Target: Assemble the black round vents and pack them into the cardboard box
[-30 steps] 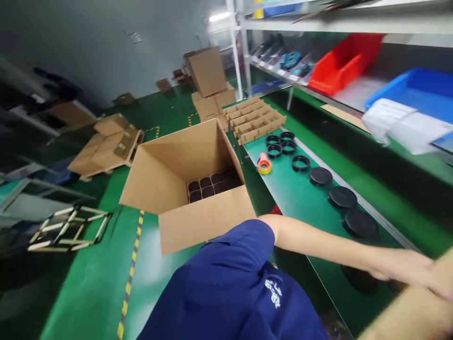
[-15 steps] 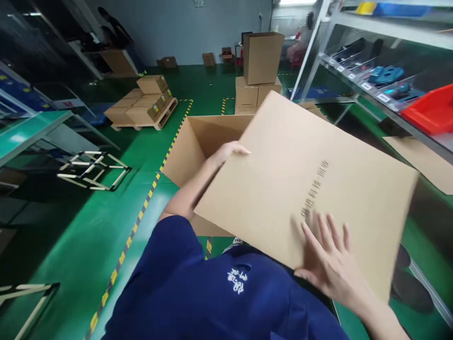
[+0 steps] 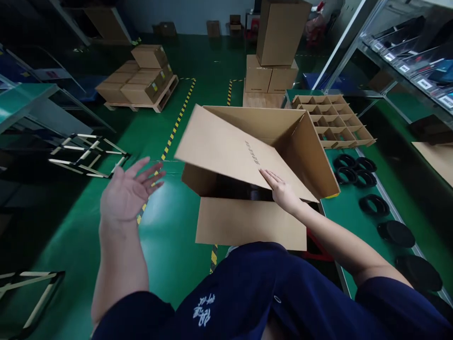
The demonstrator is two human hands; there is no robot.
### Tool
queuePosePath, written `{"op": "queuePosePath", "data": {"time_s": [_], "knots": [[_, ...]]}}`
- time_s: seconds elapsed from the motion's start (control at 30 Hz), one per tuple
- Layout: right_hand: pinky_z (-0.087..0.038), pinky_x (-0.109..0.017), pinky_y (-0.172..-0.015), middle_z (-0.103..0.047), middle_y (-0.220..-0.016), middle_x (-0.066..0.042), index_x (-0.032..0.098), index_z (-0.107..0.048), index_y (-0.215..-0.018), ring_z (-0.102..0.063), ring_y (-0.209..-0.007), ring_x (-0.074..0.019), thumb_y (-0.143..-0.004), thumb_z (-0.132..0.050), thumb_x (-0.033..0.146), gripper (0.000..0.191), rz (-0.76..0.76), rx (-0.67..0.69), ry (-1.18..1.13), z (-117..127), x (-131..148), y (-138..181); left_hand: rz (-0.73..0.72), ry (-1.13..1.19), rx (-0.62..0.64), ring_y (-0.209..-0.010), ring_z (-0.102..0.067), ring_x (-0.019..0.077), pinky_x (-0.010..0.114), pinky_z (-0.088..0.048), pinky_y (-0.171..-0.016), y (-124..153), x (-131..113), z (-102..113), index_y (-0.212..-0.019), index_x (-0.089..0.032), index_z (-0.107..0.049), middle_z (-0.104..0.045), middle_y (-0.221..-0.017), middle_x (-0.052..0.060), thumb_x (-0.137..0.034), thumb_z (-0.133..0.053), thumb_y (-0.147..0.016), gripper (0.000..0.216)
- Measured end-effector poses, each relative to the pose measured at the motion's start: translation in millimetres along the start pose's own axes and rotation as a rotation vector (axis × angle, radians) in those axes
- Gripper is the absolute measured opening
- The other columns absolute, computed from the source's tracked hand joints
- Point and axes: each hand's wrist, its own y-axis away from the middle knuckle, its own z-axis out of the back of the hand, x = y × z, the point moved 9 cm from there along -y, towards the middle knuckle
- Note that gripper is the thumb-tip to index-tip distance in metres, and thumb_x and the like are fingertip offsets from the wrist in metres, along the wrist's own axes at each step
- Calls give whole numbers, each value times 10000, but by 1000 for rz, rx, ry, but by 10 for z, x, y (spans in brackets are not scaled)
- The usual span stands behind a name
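A flat cardboard sheet (image 3: 226, 146) with a line of printed characters lies tilted in the mouth of a large open cardboard box (image 3: 311, 151), its left corner raised above the box's left side. My right hand (image 3: 283, 191) rests on the sheet's near edge, fingers stretched out flat on its surface. To the left of the box, over the green floor, my left hand (image 3: 132, 191) is raised with palm up and fingers spread, holding nothing. The near flap (image 3: 251, 222) of the box folds out towards my body. Most of the box's inside is hidden under the sheet; something dark shows below it.
A cardboard divider grid (image 3: 334, 120) and several black rings (image 3: 374, 205) and discs lie on the green bench at right. Boxes on a pallet (image 3: 166, 97) stand far left, stacked boxes (image 3: 272, 78) behind. A tube frame (image 3: 88, 156) stands on the floor at left.
The cardboard sheet has moved from in front of my chest left and down into the box opening. My left hand has let go of it and swung out left. My right hand stays on the sheet.
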Motion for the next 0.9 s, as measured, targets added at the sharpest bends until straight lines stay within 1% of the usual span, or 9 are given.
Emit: {"op": "queuePosePath", "data": {"time_s": [0.1,0.2,0.3,0.43,0.57,0.67,0.73,0.8,0.9], "knots": [[-438,-397,-1222,-484,-1590,-125,140,-410,-1615,-455,-1491,-236,-819,-347,-67,825,-172,182,17,-599,-424,-132,157,0,-60,-1132,-706,244,314,-625,-803,99,499,307,-1341,-221,-660,-761,-1247,40,-554,-328,-1066,545],[-408,-446,-1225,-431,-1612,-186,113,-367,-1633,-426,-1504,-297,-869,-355,-50,781,-239,404,79,-1203,-661,-270,255,39,-76,-1142,-702,288,338,-630,-786,167,882,341,-1300,-217,-679,-745,-1273,98,-601,-637,-919,542],[-328,-509,-1249,-339,-1639,-260,75,-292,-1654,-363,-1533,-340,-943,-300,-10,716,-236,552,100,-1708,-764,-454,339,41,-16,-1190,-683,329,370,-636,-813,117,1138,168,-1304,-222,-678,-711,-1333,134,-609,-816,-757,684],[-172,-582,-1285,-244,-1690,-228,150,-267,-1669,-212,-1593,-341,-985,-402,72,701,-254,655,13,-2230,-905,-620,442,11,75,-1198,-682,337,382,-636,-828,-87,1372,-151,-1280,-228,-694,-698,-1354,146,-563,-826,-771,623],[-195,-690,-1228,-210,-1682,-287,127,-230,-1673,-190,-1575,-449,-1003,-581,402,805,-372,768,-154,-2568,-993,-501,517,-56,212,-1224,-670,324,378,-615,-900,-337,1641,-629,-1267,-203,-689,-693,-1356,160,-585,-829,-765,646],[-226,-566,-1269,-299,-1660,-268,84,-331,-1636,-258,-1569,-386,-1049,-482,474,721,-411,748,-303,-2490,-916,-327,581,-190,359,-1240,-663,324,402,-582,-982,-498,1973,-1141,-1272,-175,-664,-687,-1354,178,-588,-846,-744,695],[-296,-439,-1263,-407,-1626,-210,117,-409,-1606,-369,-1530,-318,-1038,-521,457,672,-412,710,-375,-2225,-861,-152,581,-326,475,-1252,-657,330,437,-552,-1040,-598,2244,-1544,-1277,-161,-648,-680,-1357,188,-609,-821,-758,707],[-406,-371,-1190,-529,-1544,-179,138,-488,-1563,-516,-1424,-291,-1005,-592,460,653,-385,668,-480,-1773,-796,88,532,-469,591,-1264,-648,346,481,-524,-1083,-678,2540,-1981,-1273,-150,-643,-672,-1361,202,-634,-789,-765,717],[-494,-315,-1086,-642,-1429,-140,156,-619,-1459,-635,-1284,-258,-990,-623,491,576,-220,637,-785,-792,-631,536,379,-659,748,-1260,-649,342,499,-479,-1139,-691,2990,-2635,-1249,-148,-658,-686,-1337,202,-587,-758,-774,655]]}}
